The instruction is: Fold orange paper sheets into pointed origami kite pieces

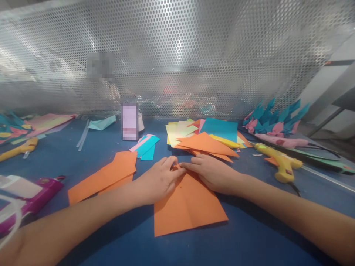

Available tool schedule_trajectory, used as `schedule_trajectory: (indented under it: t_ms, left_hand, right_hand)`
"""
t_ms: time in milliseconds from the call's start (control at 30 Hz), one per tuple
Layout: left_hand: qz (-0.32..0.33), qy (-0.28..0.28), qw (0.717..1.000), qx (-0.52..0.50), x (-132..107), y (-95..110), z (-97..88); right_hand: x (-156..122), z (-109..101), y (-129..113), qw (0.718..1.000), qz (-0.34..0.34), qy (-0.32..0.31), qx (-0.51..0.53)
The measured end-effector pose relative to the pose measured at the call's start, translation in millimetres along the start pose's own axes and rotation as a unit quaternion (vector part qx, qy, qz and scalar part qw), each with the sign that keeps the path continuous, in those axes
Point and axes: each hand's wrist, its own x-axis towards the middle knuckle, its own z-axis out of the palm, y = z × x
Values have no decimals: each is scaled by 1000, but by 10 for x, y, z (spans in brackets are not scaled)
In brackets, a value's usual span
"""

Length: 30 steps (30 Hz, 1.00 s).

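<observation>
An orange sheet of paper (191, 210) lies in front of me with its wide edge towards me and a crease down its middle. At its far end my left hand (163, 177) pinches the paper with bent fingers. My right hand (213, 171) presses on the same far end, its fingers together and its fingertips close to the left ones. The paper's far tip is partly hidden under the fingers. Just beyond the hands is a pile of folded orange paper pieces (208, 144). Further orange sheets (108, 173) lie to the left of my left hand.
On the right are a yellow glue gun (283, 162), a pink tool (280, 141) and teal-and-pink paper shapes (277, 118). A phone (129, 122) stands near the perforated metal panel (177, 74). Blue and pink strips (146, 147) lie before it. A magenta device (41, 195) is at left.
</observation>
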Motion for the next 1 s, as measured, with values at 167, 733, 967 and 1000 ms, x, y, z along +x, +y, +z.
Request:
schedule_trajectory:
  t_ms: [167,733,967,1000]
  left_hand:
    - [-9,-18,1000,7,6,26,-23]
    - [24,-20,997,66,-6,37,-19]
    - [17,-38,997,68,7,79,-71]
    - [18,-34,997,69,11,82,-76]
  right_hand:
    - [2,2,-23,1000,13,1,7]
    - [-7,36,14,999,-7,25,-22]
    - [-78,-4,-24,994,-3,41,-106]
    - [-86,-17,-30,992,-8,43,-119]
